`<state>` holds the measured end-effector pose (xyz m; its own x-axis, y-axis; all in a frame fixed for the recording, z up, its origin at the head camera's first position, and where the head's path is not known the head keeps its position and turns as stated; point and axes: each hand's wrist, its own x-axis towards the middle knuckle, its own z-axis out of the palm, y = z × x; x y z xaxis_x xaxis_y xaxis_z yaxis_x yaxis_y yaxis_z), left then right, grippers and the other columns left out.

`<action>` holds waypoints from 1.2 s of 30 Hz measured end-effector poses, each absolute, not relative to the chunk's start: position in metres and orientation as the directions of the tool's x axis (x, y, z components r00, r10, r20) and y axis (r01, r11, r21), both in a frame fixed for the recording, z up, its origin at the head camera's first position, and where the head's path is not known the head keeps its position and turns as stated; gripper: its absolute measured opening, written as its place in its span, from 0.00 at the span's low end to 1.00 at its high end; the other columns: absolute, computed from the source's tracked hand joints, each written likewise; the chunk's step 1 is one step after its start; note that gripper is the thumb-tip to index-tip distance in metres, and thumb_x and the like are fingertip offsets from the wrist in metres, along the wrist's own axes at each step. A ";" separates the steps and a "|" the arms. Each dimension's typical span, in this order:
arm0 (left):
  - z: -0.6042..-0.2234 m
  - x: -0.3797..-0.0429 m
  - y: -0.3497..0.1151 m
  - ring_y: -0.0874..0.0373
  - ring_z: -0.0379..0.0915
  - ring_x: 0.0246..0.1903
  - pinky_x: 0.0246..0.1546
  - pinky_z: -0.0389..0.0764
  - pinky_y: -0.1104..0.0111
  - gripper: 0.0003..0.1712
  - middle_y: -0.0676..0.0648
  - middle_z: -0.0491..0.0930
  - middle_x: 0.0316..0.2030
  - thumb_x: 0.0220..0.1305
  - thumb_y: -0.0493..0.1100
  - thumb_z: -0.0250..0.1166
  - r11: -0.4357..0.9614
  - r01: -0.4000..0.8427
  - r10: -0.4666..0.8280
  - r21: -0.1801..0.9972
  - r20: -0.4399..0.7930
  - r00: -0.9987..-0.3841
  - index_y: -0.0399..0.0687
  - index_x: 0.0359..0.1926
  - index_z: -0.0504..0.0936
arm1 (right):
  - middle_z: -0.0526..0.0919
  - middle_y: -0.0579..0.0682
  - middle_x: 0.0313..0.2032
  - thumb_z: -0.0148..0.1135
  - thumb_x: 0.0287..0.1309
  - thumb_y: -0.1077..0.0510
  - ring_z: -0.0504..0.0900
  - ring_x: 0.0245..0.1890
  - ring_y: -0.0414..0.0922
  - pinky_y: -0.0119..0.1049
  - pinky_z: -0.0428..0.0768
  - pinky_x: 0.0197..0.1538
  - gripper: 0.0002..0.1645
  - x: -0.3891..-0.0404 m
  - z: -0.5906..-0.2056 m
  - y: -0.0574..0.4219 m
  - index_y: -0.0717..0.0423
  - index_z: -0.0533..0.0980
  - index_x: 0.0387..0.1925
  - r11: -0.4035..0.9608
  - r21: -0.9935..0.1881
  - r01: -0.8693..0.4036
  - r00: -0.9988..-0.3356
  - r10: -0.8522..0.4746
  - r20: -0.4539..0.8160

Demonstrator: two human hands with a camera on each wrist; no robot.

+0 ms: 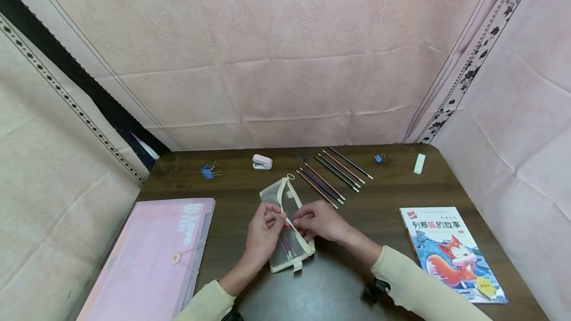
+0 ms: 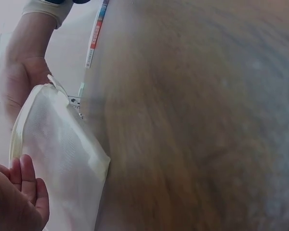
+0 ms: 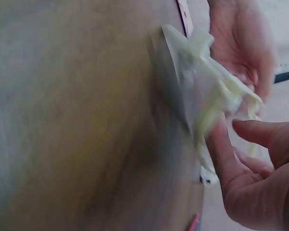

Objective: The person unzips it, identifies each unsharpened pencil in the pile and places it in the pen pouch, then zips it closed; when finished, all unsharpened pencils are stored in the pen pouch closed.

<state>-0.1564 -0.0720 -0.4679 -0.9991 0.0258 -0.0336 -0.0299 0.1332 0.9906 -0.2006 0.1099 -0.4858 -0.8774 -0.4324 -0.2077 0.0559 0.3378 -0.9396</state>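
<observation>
A see-through mesh pencil case (image 1: 277, 257) with cream trim lies at a slant near the table's middle, its zipped mouth parted. My left hand (image 1: 266, 229) pinches the left edge of that mouth between thumb and fingers. Opposite it, my right hand (image 1: 322, 219) holds the right edge of the trim. Something thin and pinkish shows through the mesh in the lower part. In the right wrist view, the case (image 3: 209, 91) is tilted up off its side and blurred, with the right thumb and forefinger at its trim.
Several pencils (image 1: 343, 170) lie in slanted rows beyond the case. Behind are a white stapler (image 1: 262, 162), blue binder clips (image 1: 208, 171) and a pale green eraser (image 1: 419, 164). A pink folder (image 1: 147, 256) occupies the left, a fox storybook (image 1: 455, 256) the right.
</observation>
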 end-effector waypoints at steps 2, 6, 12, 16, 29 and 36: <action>-0.469 -0.157 -0.073 0.35 0.82 0.35 0.33 0.76 0.74 0.11 0.36 0.83 0.30 0.65 0.38 0.61 0.133 -0.030 0.022 0.991 -0.033 -0.999 0.40 0.45 0.70 | 0.87 0.59 0.34 0.63 0.60 0.58 0.87 0.30 0.52 0.46 0.85 0.33 0.14 -0.207 -0.483 0.117 0.62 0.79 0.45 0.326 -0.945 0.028 -0.889 -0.424 -0.173; -0.471 -0.157 -0.074 0.35 0.82 0.35 0.35 0.80 0.65 0.11 0.37 0.83 0.30 0.65 0.37 0.61 0.111 -0.029 0.027 0.993 -0.032 -0.999 0.40 0.45 0.70 | 0.86 0.61 0.38 0.64 0.60 0.55 0.86 0.34 0.57 0.50 0.84 0.37 0.16 -0.226 -0.483 0.136 0.58 0.79 0.47 0.284 -0.958 -0.046 -0.929 -0.366 -0.064; -0.470 -0.158 -0.074 0.34 0.81 0.37 0.40 0.81 0.56 0.11 0.36 0.84 0.31 0.65 0.37 0.61 0.093 -0.036 0.036 0.995 -0.040 -0.999 0.40 0.45 0.70 | 0.86 0.62 0.39 0.64 0.60 0.51 0.85 0.37 0.60 0.47 0.84 0.37 0.17 -0.266 -0.494 0.174 0.58 0.79 0.46 0.301 -0.944 -0.136 -0.980 -0.181 0.084; -0.470 -0.157 -0.074 0.34 0.82 0.37 0.40 0.81 0.56 0.11 0.37 0.84 0.31 0.65 0.37 0.61 0.108 -0.043 0.031 0.993 -0.046 -0.998 0.40 0.45 0.71 | 0.86 0.56 0.38 0.66 0.58 0.53 0.86 0.34 0.56 0.40 0.84 0.34 0.16 -0.288 -0.501 0.199 0.57 0.80 0.45 0.441 -0.882 -0.165 -0.986 -0.083 0.142; -0.470 -0.156 -0.075 0.39 0.83 0.36 0.40 0.81 0.55 0.11 0.37 0.84 0.31 0.65 0.38 0.61 0.121 -0.045 0.043 0.992 -0.050 -0.998 0.41 0.45 0.71 | 0.81 0.51 0.37 0.68 0.54 0.63 0.79 0.37 0.46 0.43 0.78 0.42 0.16 -0.310 -0.517 0.226 0.52 0.81 0.46 0.799 -0.542 -0.261 -0.965 -0.211 0.154; -0.469 -0.157 -0.075 0.38 0.83 0.37 0.42 0.80 0.53 0.13 0.36 0.83 0.32 0.65 0.40 0.62 0.121 -0.046 0.046 0.992 -0.052 -0.998 0.40 0.46 0.70 | 0.81 0.50 0.37 0.65 0.55 0.65 0.79 0.36 0.45 0.41 0.78 0.41 0.15 -0.310 -0.519 0.224 0.52 0.82 0.46 0.815 -0.520 -0.255 -0.967 -0.211 0.144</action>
<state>-0.1569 -0.0752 -0.4686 -0.9976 0.0461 -0.0516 -0.0457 0.1206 0.9917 -0.3098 0.2242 -0.5187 -0.9669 -0.2105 0.1443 -0.2551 0.8151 -0.5202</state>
